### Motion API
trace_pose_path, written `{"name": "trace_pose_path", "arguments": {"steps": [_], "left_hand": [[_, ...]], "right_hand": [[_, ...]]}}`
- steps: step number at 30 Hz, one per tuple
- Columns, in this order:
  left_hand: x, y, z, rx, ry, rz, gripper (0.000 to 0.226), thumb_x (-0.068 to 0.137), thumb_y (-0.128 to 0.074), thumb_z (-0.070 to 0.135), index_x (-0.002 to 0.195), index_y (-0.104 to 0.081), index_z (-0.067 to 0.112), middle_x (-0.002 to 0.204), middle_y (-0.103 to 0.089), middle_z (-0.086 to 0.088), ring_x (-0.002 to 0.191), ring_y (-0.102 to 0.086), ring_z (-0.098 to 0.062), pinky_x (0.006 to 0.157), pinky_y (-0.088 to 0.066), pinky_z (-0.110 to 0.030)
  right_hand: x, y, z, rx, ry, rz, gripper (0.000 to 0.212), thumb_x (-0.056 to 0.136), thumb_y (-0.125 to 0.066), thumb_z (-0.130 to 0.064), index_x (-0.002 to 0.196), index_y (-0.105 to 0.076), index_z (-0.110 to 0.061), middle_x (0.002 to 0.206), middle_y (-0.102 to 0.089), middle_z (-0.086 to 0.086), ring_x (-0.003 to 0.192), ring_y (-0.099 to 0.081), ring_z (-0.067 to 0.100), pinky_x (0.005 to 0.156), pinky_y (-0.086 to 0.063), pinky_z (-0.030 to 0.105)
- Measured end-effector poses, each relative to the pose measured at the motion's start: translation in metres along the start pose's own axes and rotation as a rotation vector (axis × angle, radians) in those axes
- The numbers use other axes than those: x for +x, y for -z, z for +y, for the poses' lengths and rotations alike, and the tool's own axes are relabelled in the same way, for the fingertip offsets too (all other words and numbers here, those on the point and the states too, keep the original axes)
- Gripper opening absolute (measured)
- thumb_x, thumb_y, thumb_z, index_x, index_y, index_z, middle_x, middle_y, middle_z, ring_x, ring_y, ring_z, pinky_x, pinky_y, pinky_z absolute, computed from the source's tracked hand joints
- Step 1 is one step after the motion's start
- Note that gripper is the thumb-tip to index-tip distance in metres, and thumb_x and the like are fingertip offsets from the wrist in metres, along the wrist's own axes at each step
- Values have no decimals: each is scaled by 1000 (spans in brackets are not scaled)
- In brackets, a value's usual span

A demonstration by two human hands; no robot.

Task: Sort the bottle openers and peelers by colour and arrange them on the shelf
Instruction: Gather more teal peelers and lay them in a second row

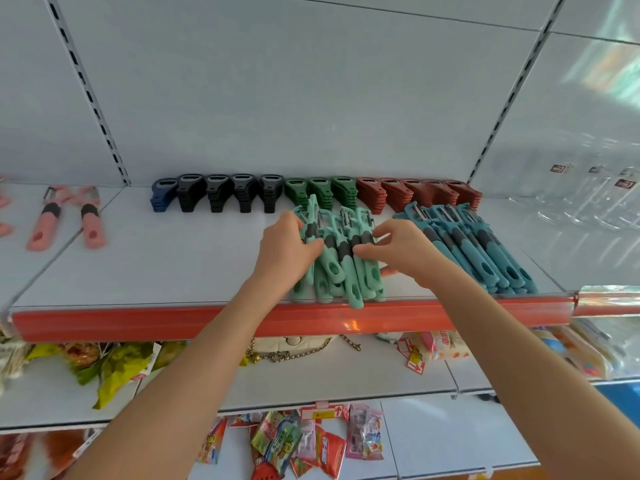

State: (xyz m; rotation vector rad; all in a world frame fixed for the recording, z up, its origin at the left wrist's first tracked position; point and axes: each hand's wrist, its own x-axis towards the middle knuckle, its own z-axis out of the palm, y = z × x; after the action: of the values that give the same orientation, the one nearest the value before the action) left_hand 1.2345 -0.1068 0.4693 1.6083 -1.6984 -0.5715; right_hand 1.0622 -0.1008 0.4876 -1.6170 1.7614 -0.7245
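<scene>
A pile of mint-green peelers [341, 268] lies at the front of the white shelf [180, 258]. My left hand [285, 245] grips the pile's left side, thumb over a grey grip. On the right side, my right hand [401, 251] pinches one mint peeler between thumb and fingers. A row of blue peelers [485, 251] lies to the right. Along the back stand bottle openers: one blue [162, 199], several black [230, 197], three green [322, 192], several red-brown [419, 195].
Pink peelers [65, 220] lie on the shelf section to the left. The shelf has a red front strip [138, 322]. Clear packaged goods [588, 195] sit to the right. Snack packets and a white chain bag [294, 344] lie on lower shelves.
</scene>
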Motion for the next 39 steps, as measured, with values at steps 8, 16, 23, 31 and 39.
{"name": "trace_pose_path", "arguments": {"steps": [8,16,23,31,39], "left_hand": [[11,-9,6,93,-74,34,27,91,-49,32,99,-53,7,79,-61,-7,74,-58,-25,64,-46,-33],[-5,-3,-17,106,-318,-158,39,93,-47,34,127,-54,17,131,-47,-12,125,-40,-22,95,-33,-28],[-14,2,-16,217,-318,-393,46,93,-34,49,138,-34,40,154,-14,-11,142,-12,-24,114,-15,-40],[-14,18,-19,142,-358,-471,51,92,-51,30,140,-34,33,154,-16,-2,141,-13,-14,109,-15,-25],[-21,23,-26,152,-307,-485,71,76,-62,52,138,-31,42,155,-9,-3,142,-14,-18,110,-20,-31]], "right_hand": [[-11,-2,-2,-236,95,107,44,88,-59,-30,110,-57,8,108,-63,22,95,-60,37,85,-50,49],[-36,2,17,-177,172,-112,75,73,-66,-53,136,-41,-23,143,-36,-4,127,-40,11,105,-38,33],[-48,0,21,-260,197,-212,93,66,-76,-45,143,-28,-24,153,-13,-6,139,-21,14,115,-24,37],[-42,-1,18,-280,220,-135,79,69,-74,-43,137,-40,-22,149,-28,-1,135,-30,16,113,-27,40],[-40,-1,19,-296,235,-143,78,70,-73,-44,137,-40,-23,148,-28,-1,135,-29,16,112,-28,37]]}}
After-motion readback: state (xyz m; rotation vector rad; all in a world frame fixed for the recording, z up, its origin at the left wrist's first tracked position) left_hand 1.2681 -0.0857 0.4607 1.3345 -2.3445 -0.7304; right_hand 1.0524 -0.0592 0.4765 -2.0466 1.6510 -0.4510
